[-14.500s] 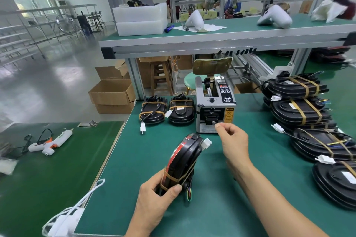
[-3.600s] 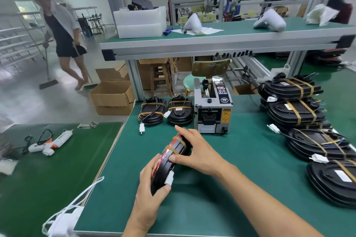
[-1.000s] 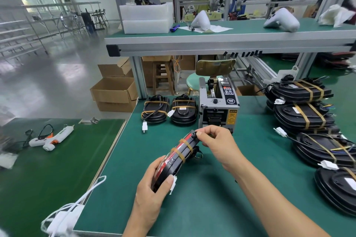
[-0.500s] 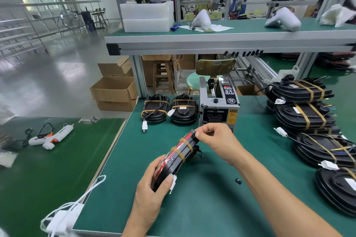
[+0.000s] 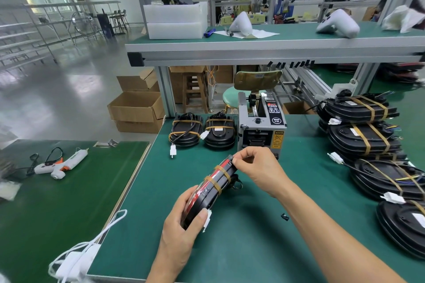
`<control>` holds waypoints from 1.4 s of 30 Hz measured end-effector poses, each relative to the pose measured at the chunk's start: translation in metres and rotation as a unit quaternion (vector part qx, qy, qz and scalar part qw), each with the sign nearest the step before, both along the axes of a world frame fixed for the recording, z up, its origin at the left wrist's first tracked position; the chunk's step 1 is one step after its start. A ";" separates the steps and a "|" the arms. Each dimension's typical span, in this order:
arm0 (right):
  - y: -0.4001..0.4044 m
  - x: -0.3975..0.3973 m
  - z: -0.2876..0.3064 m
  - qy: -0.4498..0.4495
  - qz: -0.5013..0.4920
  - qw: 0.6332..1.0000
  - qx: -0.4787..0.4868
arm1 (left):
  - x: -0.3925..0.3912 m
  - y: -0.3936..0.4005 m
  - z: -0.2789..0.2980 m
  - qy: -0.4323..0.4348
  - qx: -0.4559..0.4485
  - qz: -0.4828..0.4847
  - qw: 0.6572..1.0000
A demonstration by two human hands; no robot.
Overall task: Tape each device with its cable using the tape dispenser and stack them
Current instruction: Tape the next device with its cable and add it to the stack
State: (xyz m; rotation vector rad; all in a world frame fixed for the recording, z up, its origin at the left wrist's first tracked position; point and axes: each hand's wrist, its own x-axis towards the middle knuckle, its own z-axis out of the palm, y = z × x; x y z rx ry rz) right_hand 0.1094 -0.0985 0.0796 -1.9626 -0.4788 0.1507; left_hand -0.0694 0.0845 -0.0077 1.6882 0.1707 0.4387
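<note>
The device (image 5: 212,187) is flat, black and rounded, with a red stripe along its edge. It stands on its side above the green table (image 5: 241,248), in front of the tape dispenser (image 5: 262,130). Two brown tape bands (image 5: 218,179) go around it. A dark cable (image 5: 235,181) sticks out behind it, and a small white plug (image 5: 207,220) hangs at its near end.

The left hand (image 5: 181,227) grips the near end, thumb on the side facing the camera and fingers curled round the far side. The right hand (image 5: 257,167) pinches the top far edge with its fingertips.

The dispenser is a grey box with a black top and a yellow sticker. Two taped devices (image 5: 202,131) lie flat beside it on the left. More taped ones are stacked (image 5: 361,126) on the right. A glue gun (image 5: 61,163) lies on another green table to the left. A high shelf (image 5: 253,46) holds white boxes (image 5: 176,20). Cardboard boxes (image 5: 135,110) sit on the shiny floor.

The nearest device of the right-hand pile is cut off by the picture's edge. A tiny black bit (image 5: 284,216) on the table is too small to tell.
</note>
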 end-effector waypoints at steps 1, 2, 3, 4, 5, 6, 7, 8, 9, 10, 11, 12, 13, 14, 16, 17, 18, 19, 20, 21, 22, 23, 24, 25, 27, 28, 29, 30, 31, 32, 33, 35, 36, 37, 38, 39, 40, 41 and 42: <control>0.000 0.000 0.000 -0.004 -0.002 1.000 -0.003 | 0.000 0.000 0.000 0.001 -0.002 0.001 1.000; 0.001 0.000 0.000 -0.008 -0.005 1.000 -0.007 | 0.000 0.000 0.000 0.001 -0.003 0.001 1.000; 0.001 -0.001 0.001 -0.012 -0.008 1.000 -0.011 | 0.000 0.000 0.000 0.000 -0.003 0.001 1.000; 0.002 -0.001 0.001 -0.017 -0.012 1.000 -0.015 | 0.000 0.001 -0.001 0.000 -0.004 0.002 1.000; 0.003 -0.002 0.001 -0.022 -0.015 0.999 -0.019 | 0.000 0.001 -0.001 0.001 -0.004 0.002 1.000; 0.004 -0.003 0.001 -0.028 -0.019 0.999 -0.023 | 0.000 0.001 -0.002 0.003 -0.004 0.003 1.000; 0.005 -0.003 0.002 -0.033 -0.024 0.999 -0.027 | 0.000 0.001 -0.002 0.004 -0.004 0.003 1.000; 0.006 -0.003 0.002 -0.036 -0.030 0.998 -0.029 | 0.000 0.001 -0.002 0.005 -0.004 0.004 1.000; 0.006 -0.004 0.002 -0.037 -0.033 0.998 -0.031 | 0.001 0.001 -0.002 0.005 -0.004 0.006 1.000; 0.007 -0.004 0.002 -0.036 -0.037 0.998 -0.032 | 0.001 0.001 -0.002 0.006 -0.005 0.007 1.000; 0.007 -0.004 0.001 -0.034 -0.041 0.998 -0.028 | 0.001 0.001 -0.002 0.006 -0.005 0.007 1.000; 0.007 -0.004 0.001 -0.028 -0.048 0.998 -0.019 | 0.001 0.001 -0.002 0.005 -0.005 0.009 1.000; 0.007 -0.004 0.001 -0.022 -0.054 0.998 -0.005 | 0.001 0.001 -0.002 0.004 -0.004 0.009 1.000; 0.007 -0.004 0.000 -0.010 -0.058 0.998 0.013 | 0.001 0.001 -0.002 0.003 -0.005 0.010 1.000; 0.007 -0.004 -0.003 0.022 -0.063 0.996 0.053 | 0.000 0.001 -0.002 0.004 -0.007 0.011 1.000; 0.007 -0.005 -0.006 0.031 -0.062 0.996 0.064 | 0.000 0.001 -0.002 0.004 -0.007 0.011 1.000; 0.007 -0.006 -0.008 0.034 -0.056 0.995 0.069 | 0.000 0.001 -0.001 0.003 -0.006 0.010 1.000; 0.008 -0.008 -0.012 0.033 -0.045 0.996 0.073 | -0.001 0.001 0.000 0.002 -0.004 0.009 1.000; 0.010 -0.010 -0.014 0.036 -0.034 0.996 0.080 | -0.001 0.001 0.000 0.000 -0.002 0.009 1.000; 0.011 -0.010 -0.016 0.042 -0.030 0.995 0.087 | -0.001 0.001 0.001 -0.002 -0.001 0.009 1.000; 0.013 -0.011 -0.016 0.060 -0.035 0.992 0.103 | -0.001 0.000 0.000 -0.002 -0.001 0.008 1.000; 0.014 -0.010 -0.016 0.079 -0.048 0.989 0.117 | 0.000 0.000 0.001 -0.001 -0.002 0.008 1.000; 0.015 -0.009 -0.018 0.095 -0.064 0.986 0.124 | -0.001 0.000 0.001 -0.001 -0.002 0.007 1.000; 0.015 -0.009 -0.020 0.102 -0.073 0.985 0.119 | -0.001 0.000 0.001 -0.001 -0.002 0.006 1.000; 0.016 -0.013 -0.023 0.104 -0.066 0.985 0.122 | -0.002 -0.001 0.003 -0.002 -0.003 0.004 1.000; 0.017 -0.015 -0.025 0.103 -0.059 0.984 0.134 | -0.002 -0.001 0.003 -0.002 -0.005 0.005 1.000; 0.017 -0.018 -0.026 0.098 -0.055 0.983 0.145 | -0.002 -0.001 0.003 -0.002 -0.005 0.006 1.000; 0.018 -0.019 -0.026 0.092 -0.056 0.982 0.152 | -0.002 -0.001 0.003 -0.002 -0.002 0.007 1.000; 0.018 -0.019 -0.026 0.085 -0.057 0.983 0.153 | -0.001 -0.001 0.003 -0.003 0.002 0.008 1.000; 0.019 -0.019 -0.026 0.080 -0.055 0.984 0.151 | -0.001 -0.001 0.002 -0.005 0.003 0.008 1.000; 0.020 -0.019 -0.026 0.077 -0.051 0.985 0.144 | -0.001 -0.001 0.002 -0.005 0.002 0.008 1.000; 0.020 -0.020 -0.026 0.066 -0.039 0.990 0.118 | -0.001 0.000 0.002 -0.006 -0.002 0.004 1.000; 0.019 -0.020 -0.026 0.060 -0.034 0.992 0.109 | -0.001 -0.001 0.003 -0.006 -0.003 0.003 1.000; 0.016 -0.019 -0.026 0.059 -0.027 0.992 0.106 | -0.001 -0.001 0.003 -0.007 -0.003 0.004 1.000; 0.014 -0.020 -0.026 0.065 -0.019 0.992 0.108 | -0.001 -0.001 0.003 -0.006 -0.005 0.005 1.000; 0.012 -0.022 -0.025 0.076 -0.007 0.991 0.106 | -0.001 -0.001 0.002 -0.005 -0.005 0.005 1.000; 0.011 -0.023 -0.024 0.090 0.010 0.991 0.102 | -0.001 -0.001 0.003 -0.005 -0.003 0.005 1.000; 0.011 -0.025 -0.024 0.100 0.031 0.990 0.093 | -0.001 -0.001 0.003 -0.007 -0.002 0.005 1.000; 0.012 -0.027 -0.024 0.102 0.054 0.990 0.083 | -0.002 -0.001 0.003 -0.010 -0.002 0.004 1.000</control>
